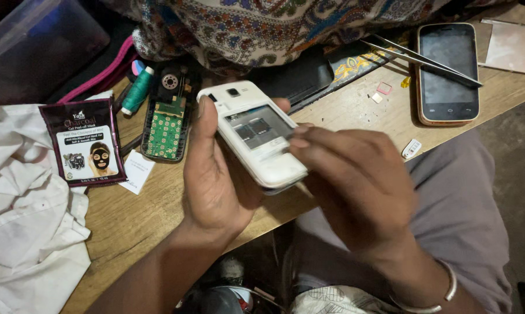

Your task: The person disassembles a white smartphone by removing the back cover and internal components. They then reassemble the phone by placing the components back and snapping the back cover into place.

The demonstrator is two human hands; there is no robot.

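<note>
At the far left, a crumpled white cloth (24,232) is spread over the edge of the wooden table (128,221), and a dark sachet (85,142) with a pictured face is laid partly upon it. Just beside the sachet, a small white paper slip (137,171) is seen flat on the wood. Above it, a teal thread spool (137,90) is placed next to an opened keypad handset (168,116), whose green circuit board is exposed. Near the middle, the left hand (216,180) is closed around a white phone (253,134) with its back cover removed; the thumb is pressed along the left side of the casing and a fingertip is shown at the right side, so that the phone is clamped and held tilted above the table edge. The right hand (355,186) is brought against the phone's open back, its fingertips (300,141) gathered together at the exposed compartment; whether anything is pinched between them cannot be told. A metal bangle (442,296) is worn on the right wrist. Further right, metal tweezers (425,61) are laid across the table, their tips resting on a dark-screened smartphone (447,72) with an orange rim.
</note>
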